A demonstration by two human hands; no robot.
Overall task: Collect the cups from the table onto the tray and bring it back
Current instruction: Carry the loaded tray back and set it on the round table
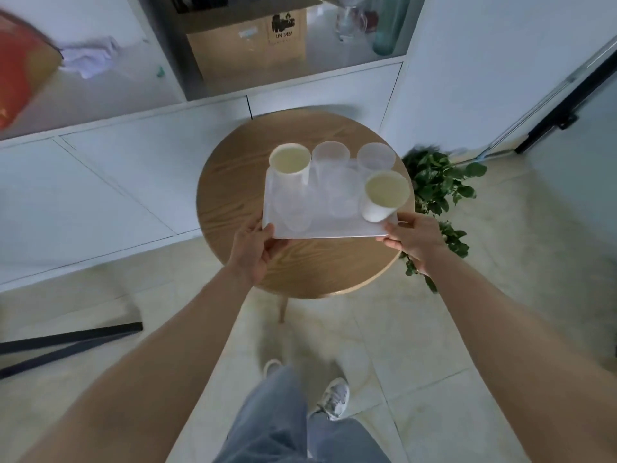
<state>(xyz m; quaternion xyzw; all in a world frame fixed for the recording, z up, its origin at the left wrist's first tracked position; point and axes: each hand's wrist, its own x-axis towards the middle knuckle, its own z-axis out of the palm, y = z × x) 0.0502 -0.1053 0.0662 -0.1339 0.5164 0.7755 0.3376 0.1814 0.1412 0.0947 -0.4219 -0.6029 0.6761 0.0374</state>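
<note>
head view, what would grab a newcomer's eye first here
Two bare hands, the left hand and right hand, grip the near corners of a white rectangular tray over a round wooden table. On the tray stand two white paper cups among several clear plastic cups. A leafy green plant sits just right of the table.

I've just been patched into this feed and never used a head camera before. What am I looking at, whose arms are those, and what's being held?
There is one picture, taken by a camera on a person's head, looking down. The arms are that person's own. The left hand and right hand grip the near corners of a white tray over a round wooden table. On the tray stand two white paper cups and several clear plastic cups; the blur hides their exact count. I see no cups on the bare tabletop. A leafy plant sits on the floor to the right.
</note>
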